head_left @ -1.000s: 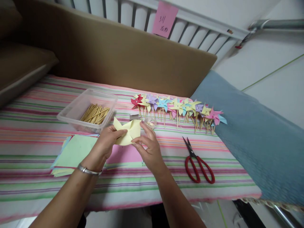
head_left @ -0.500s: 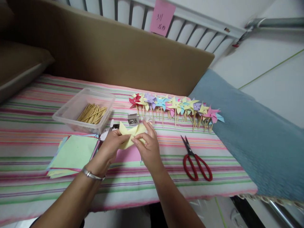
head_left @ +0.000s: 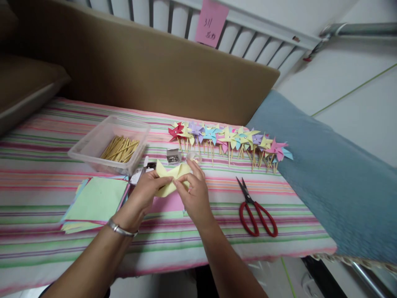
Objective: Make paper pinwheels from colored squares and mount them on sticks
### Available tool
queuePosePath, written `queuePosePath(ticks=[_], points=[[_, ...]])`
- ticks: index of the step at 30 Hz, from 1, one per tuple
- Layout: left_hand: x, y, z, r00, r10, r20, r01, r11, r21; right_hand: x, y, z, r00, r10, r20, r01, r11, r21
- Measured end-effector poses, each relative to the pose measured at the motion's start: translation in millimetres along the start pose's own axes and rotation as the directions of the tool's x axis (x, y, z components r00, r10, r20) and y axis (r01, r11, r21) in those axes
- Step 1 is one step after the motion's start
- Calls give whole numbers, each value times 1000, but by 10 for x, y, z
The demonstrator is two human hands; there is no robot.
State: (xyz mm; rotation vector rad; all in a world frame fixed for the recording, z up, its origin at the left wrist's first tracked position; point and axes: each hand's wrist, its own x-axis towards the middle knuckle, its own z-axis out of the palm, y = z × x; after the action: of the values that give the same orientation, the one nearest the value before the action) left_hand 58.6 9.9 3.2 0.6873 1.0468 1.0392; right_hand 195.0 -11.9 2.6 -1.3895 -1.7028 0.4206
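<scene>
Both hands meet over the striped cloth [head_left: 46,165], a little above it. My left hand [head_left: 145,192] pinches the left side of a pale yellow cut paper square [head_left: 167,176], its corners partly folded inward. My right hand [head_left: 194,194] pinches the paper's right side, thumb and forefinger pressed together at its middle. A silver bangle circles my left wrist. Under the hands lies a pink paper sheet [head_left: 166,203].
A clear tub of wooden sticks [head_left: 110,145] stands at left, a stack of coloured paper squares [head_left: 96,200] in front of it. A small box of pins [head_left: 173,156] lies behind the hands. A row of finished pinwheels [head_left: 228,140] runs to the right; red scissors [head_left: 256,211] lie nearby.
The yellow paper has been folded tighter between the hands, its flaps drawn toward the middle. The view shifted slightly, uncovering the pin box. Both hands stay in place.
</scene>
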Motion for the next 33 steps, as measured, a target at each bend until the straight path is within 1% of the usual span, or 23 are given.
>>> queuePosePath(ticks=[7,12,18,24,30,33], points=[[2,-12,-14,999,-8,33,7,999,32,9,17,16,1000,25,-12,-25,999,-24],[-8,-2,-1,1000,-9,28,8,1000,20,3,48,29,999,35,-15,-36,999,-17],[-20,18,17,1000,-27,-5,27,999,-19,15,54,33,998,52,-21,-52,999,2],[-11,17,2,999,-24,44,25,1000,-18,15,48,26,998,70,-12,-69,997,26],[2,9,-1,1000,-22,-11,22,1000,-8,-3,50,51,997,74,-1,-74,997,31],[8,23,-13,1000,-4,-25,5,1000,28,-3,40,40,997,73,1,-73,997,29]])
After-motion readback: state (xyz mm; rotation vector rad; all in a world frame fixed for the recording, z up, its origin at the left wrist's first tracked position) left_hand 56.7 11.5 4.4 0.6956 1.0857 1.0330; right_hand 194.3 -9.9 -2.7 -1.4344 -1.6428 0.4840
